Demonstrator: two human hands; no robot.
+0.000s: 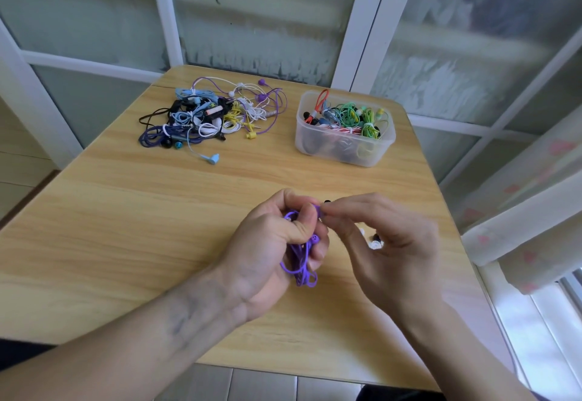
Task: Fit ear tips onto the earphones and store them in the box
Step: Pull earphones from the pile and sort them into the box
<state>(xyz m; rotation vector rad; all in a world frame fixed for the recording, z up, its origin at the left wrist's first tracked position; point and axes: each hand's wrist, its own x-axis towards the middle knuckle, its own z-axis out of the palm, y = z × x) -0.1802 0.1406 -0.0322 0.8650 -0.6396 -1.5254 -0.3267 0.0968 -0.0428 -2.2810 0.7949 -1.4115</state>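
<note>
Frosted windows back a wooden tabletop [126, 211]; near its front edge the left hand [271, 249] grips coiled purple earphones [300, 262], the right hand [387, 243] pinching at one earbud; tangled earphones [208, 113] and a plastic box [343, 145] sit toward the far edge

Purple earphones [300, 262] in left hand [271, 252], right hand [384, 243] alongside

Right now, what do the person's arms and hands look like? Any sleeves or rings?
Both forearms are bare, with no sleeves showing. The left hand and right hand wear no gloves, and no rings or watch are visible. A faint bluish-grey marking runs along the left forearm.
</note>
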